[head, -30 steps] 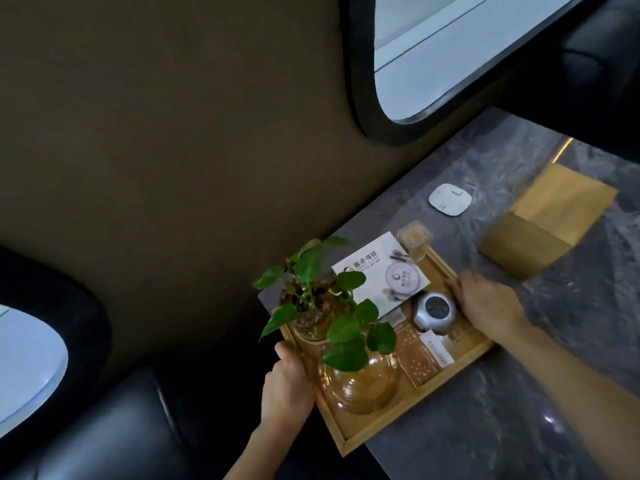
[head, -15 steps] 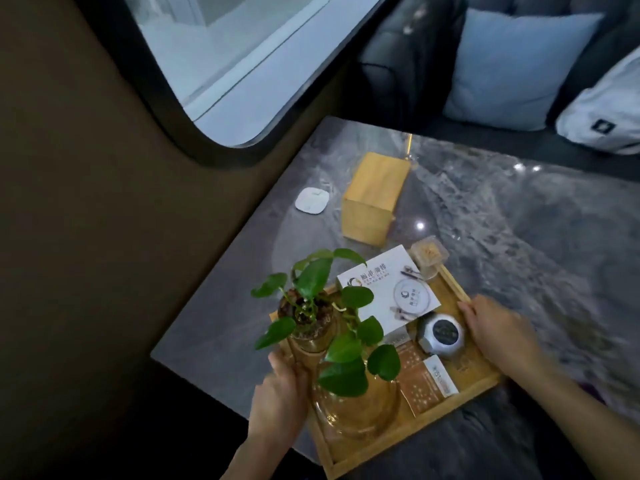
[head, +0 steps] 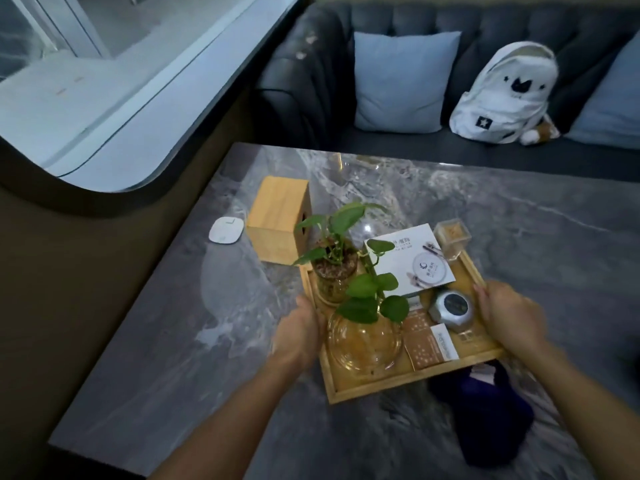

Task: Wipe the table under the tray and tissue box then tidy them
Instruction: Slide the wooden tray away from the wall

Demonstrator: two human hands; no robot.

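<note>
My left hand (head: pixel 299 336) grips the left rim of the wooden tray (head: pixel 377 388), fingers curled tight over the edge. My right hand (head: pixel 512 315) clasps the right rim the same way, thumb on top and the other fingers wrapped down the outer side. The tray sits between my two hands on the grey marble table (head: pixel 173 375); I cannot tell whether its base touches the top or hangs just clear of it.

Just inside my left fingers stands a round glass bowl (head: pixel 363 344) with a leafy plant (head: pixel 372 296) rising from it, and beyond that, away from me, a glass jar (head: pixel 334 275) with a second plant. Just inside my right fingers sits a small silver clock (head: pixel 450 308). Between the bowl and the clock lies a brown card (head: pixel 426 342), and past the clock a white booklet (head: pixel 414 261) and a small clear box (head: pixel 452 237) in the far corner.

Beyond my left hand, past the tray's far left corner, the wooden tissue box (head: pixel 277 223) stands on the table, with a white pad (head: pixel 225 231) just to its left. Below my right wrist a dark blue cloth (head: pixel 485 420) lies bunched on the table, its top edge tucked under the tray's near corner.
</note>
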